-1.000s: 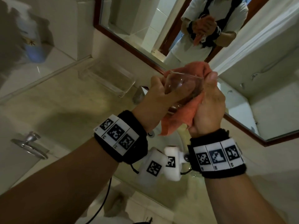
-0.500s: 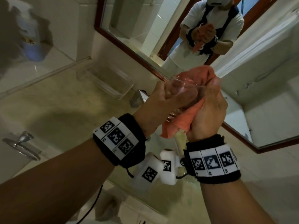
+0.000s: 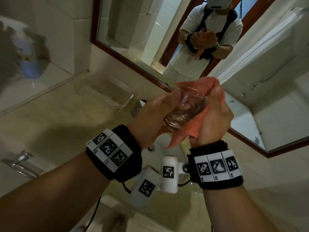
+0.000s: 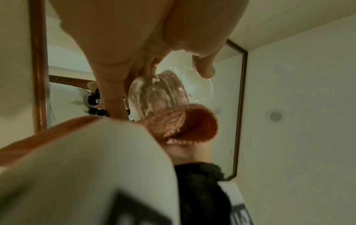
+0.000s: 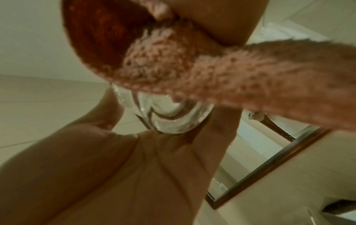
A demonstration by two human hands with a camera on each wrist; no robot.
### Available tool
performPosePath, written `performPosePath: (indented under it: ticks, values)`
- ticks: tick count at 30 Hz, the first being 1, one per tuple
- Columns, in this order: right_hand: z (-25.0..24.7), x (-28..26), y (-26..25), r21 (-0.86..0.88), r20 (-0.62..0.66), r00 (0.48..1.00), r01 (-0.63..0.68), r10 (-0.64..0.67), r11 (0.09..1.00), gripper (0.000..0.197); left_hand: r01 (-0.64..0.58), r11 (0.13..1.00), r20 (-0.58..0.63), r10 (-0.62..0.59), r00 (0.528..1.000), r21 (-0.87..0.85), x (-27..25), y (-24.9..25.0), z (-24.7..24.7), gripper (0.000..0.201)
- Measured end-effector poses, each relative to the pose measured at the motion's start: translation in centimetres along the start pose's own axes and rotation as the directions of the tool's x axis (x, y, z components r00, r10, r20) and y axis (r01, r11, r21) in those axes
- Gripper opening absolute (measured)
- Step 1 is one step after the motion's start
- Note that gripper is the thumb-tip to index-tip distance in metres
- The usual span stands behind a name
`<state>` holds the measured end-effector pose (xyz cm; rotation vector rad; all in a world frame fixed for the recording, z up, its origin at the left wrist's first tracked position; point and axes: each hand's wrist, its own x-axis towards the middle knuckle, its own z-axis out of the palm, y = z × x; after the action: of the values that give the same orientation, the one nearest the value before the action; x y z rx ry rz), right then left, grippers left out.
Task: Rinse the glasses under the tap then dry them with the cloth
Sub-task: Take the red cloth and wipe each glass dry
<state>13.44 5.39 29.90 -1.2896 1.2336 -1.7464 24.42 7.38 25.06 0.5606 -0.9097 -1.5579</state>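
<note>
A clear drinking glass (image 3: 185, 108) is held tilted above the sink, its thick base toward me. My left hand (image 3: 155, 113) grips its side, thumb across the wall. An orange-pink cloth (image 3: 189, 131) wraps the far side of the glass and pokes over its rim. My right hand (image 3: 215, 118) clutches that cloth against the glass, thumb up at the rim. The left wrist view shows the wet glass (image 4: 158, 94) between my fingers above a fold of cloth (image 4: 185, 123). From the right wrist, the glass base (image 5: 169, 117) sits under the bunched cloth (image 5: 212, 73).
A white sink basin (image 3: 167, 151) with a drain lies under the hands. A chrome tap (image 3: 138, 108) stands behind it. A clear soap tray (image 3: 107, 92) sits on the marble counter (image 3: 58, 123). A framed mirror (image 3: 133, 39) is close ahead, a chrome handle (image 3: 20, 163) at left.
The glass has turned in my hands, so its base now faces me more and the rim points away. Both hands stayed together above the sink, shifting slightly right in view.
</note>
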Motion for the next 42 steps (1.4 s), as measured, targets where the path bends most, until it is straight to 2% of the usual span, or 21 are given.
performPosePath:
  ticks: [3, 5, 7, 8, 9, 11, 12, 14, 16, 18, 20, 24, 26, 29, 31, 33, 35, 37, 39, 40, 42]
  values:
    - [-0.2, 0.2, 0.7, -0.004, 0.04, 0.994, 0.098, -0.097, 0.995, 0.033, 0.0, 1.0, 0.028, 0.0, 1.0, -0.028, -0.2, 0.4, 0.5, 0.042]
    - [-0.2, 0.3, 0.5, -0.008, 0.121, 0.964, 0.24, -0.237, 0.971, 0.03, -0.003, 1.0, 0.028, 0.003, 1.0, -0.015, -0.4, 0.8, 0.6, 0.042]
    - [-0.6, 0.7, 0.3, -0.076, 0.303, 0.861, 0.449, -0.408, 0.89, 0.031, 0.007, 0.998, -0.004, -0.007, 1.0, 0.057, -0.4, 1.3, 0.3, 0.047]
    - [-0.8, 0.8, 0.0, -0.126, 0.422, 0.797, 0.523, -0.431, 0.843, 0.037, 0.018, 0.994, -0.023, -0.016, 1.0, 0.109, -0.3, 1.4, -0.1, 0.052]
    - [-1.1, 1.0, -0.2, -0.166, 0.528, 0.751, 0.549, -0.396, 0.819, 0.048, 0.02, 0.986, -0.033, -0.015, 0.999, 0.163, -0.2, 1.6, -0.4, 0.057]
    - [-1.8, 1.5, -0.9, -0.193, 0.681, 0.696, 0.473, -0.23, 0.86, 0.072, 0.006, 0.975, -0.04, 0.003, 0.999, 0.224, 0.0, 2.0, -1.1, 0.061]
    - [-2.2, 1.8, -1.3, -0.187, 0.746, 0.647, 0.428, -0.155, 0.884, 0.073, 0.004, 0.974, -0.044, 0.006, 0.999, 0.226, -0.1, 2.2, -1.2, 0.058]
    - [-2.9, 2.3, -2.1, -0.228, 0.854, 0.519, 0.417, -0.025, 0.88, 0.067, 0.009, 0.972, -0.049, 0.003, 0.999, 0.235, -0.1, 2.6, -1.4, 0.052]
    - [-3.2, 2.8, -2.4, -0.32, 0.898, 0.423, 0.434, 0.124, 0.842, 0.067, 0.019, 0.952, -0.053, -0.002, 0.999, 0.306, -0.2, 2.8, -1.5, 0.047]
    - [-3.3, 2.9, -2.5, -0.384, 0.904, 0.356, 0.428, 0.237, 0.818, 0.06, 0.008, 0.929, -0.061, 0.016, 0.998, 0.37, -0.3, 2.9, -1.4, 0.047]
    - [-3.5, 3.0, -2.4, -0.387, 0.911, 0.316, 0.425, 0.266, 0.818, 0.049, -0.016, 0.914, -0.066, 0.047, 0.997, 0.406, -0.4, 2.9, -1.2, 0.045]
    - [-4.3, 3.1, -2.4, -0.373, 0.9, 0.361, 0.348, 0.244, 0.86, 0.038, -0.109, 0.877, -0.058, 0.154, 0.986, 0.467, -0.6, 2.6, -0.7, 0.043]
    - [-4.6, 3.1, -2.4, -0.352, 0.9, 0.365, 0.285, 0.239, 0.891, 0.034, -0.186, 0.825, -0.049, 0.25, 0.967, 0.534, -0.5, 2.3, -0.5, 0.047]
    - [-5.1, 2.8, -2.1, -0.232, 0.896, 0.397, 0.03, 0.201, 0.972, 0.023, -0.258, 0.695, -0.012, 0.358, 0.933, 0.671, 0.0, 1.8, -0.5, 0.057]
    - [-5.1, 2.4, -1.8, -0.173, 0.872, 0.449, -0.098, 0.198, 0.98, 0.021, -0.242, 0.688, -0.044, 0.369, 0.928, 0.684, 0.4, 1.9, -0.3, 0.054]
    - [-5.1, 2.1, -1.8, -0.135, 0.824, 0.525, -0.184, 0.213, 0.974, 0.015, -0.246, 0.741, -0.033, 0.34, 0.94, 0.625, 0.8, 1.9, -0.1, 0.048]
    - [-5.1, 2.3, -2.2, -0.065, 0.739, 0.615, -0.34, 0.274, 0.938, 0.03, -0.299, 0.738, 0.048, 0.341, 0.939, 0.606, 0.7, 1.7, -0.2, 0.047]
    - [-5.4, 2.7, -2.4, 0.016, 0.659, 0.682, -0.432, 0.315, 0.902, 0.05, -0.366, 0.673, 0.131, 0.374, 0.918, 0.643, 0.7, 1.1, -0.6, 0.048]
    - [-5.5, 2.7, -2.6, 0.028, 0.614, 0.716, -0.439, 0.331, 0.898, 0.056, -0.39, 0.615, 0.151, 0.404, 0.902, 0.685, 0.9, 0.5, -0.7, 0.044]
    - [-5.4, 2.7, -2.5, 0.004, 0.597, 0.732, -0.41, 0.326, 0.912, 0.055, -0.374, 0.616, 0.129, 0.404, 0.906, 0.693, 1.0, 0.3, -0.6, 0.042]
    - [-5.2, 2.5, -2.4, -0.126, 0.584, 0.772, -0.218, 0.25, 0.968, 0.045, -0.301, 0.705, 0.033, 0.367, 0.93, 0.643, 1.4, 0.1, -0.1, 0.04]
